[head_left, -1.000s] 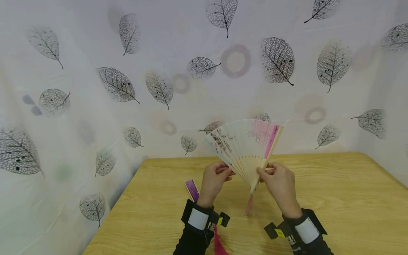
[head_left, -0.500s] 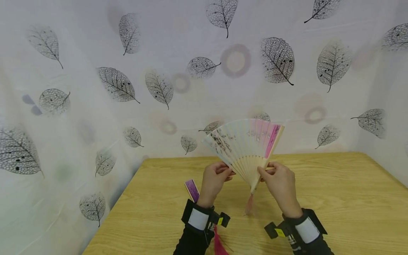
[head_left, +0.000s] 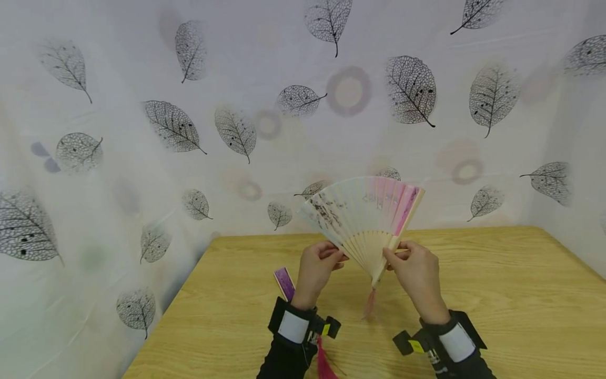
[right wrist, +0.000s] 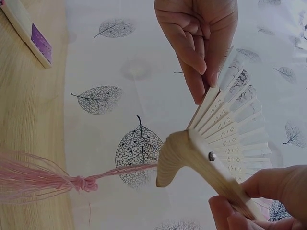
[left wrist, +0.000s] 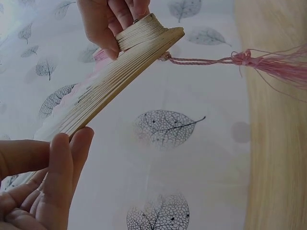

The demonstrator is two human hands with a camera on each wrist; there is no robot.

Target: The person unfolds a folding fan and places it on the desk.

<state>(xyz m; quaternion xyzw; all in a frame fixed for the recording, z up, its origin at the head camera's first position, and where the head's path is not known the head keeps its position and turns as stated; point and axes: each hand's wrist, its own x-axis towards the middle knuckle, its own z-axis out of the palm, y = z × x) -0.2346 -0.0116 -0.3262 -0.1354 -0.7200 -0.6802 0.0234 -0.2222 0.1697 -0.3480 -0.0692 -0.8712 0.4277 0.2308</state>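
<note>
A folding fan (head_left: 360, 205), pale with a pink right end and dark printed marks, is spread upright above the table. My left hand (head_left: 318, 269) pinches its left edge rib between thumb and fingers. At the other edge, my right hand (head_left: 416, 271) grips the thick outer guard (right wrist: 225, 182) near the lower end. From the fan's pivot end hangs a pink tassel (head_left: 370, 304), seen large in both wrist views. A second, folded fan with a purple end (head_left: 285, 282) lies on the table, partly hidden behind my left forearm.
The wood-grain table (head_left: 497, 295) spreads under both arms. A whitish sheet with leaf prints (head_left: 303, 142) hangs behind and to the sides. Beside the left forearm lies a dark pink tassel (head_left: 325, 360). Wrist cameras are strapped on both wrists.
The fan's right edge has swung slightly rightward, so the fan stands a little wider open. Both hands keep their hold and nearly the same place.
</note>
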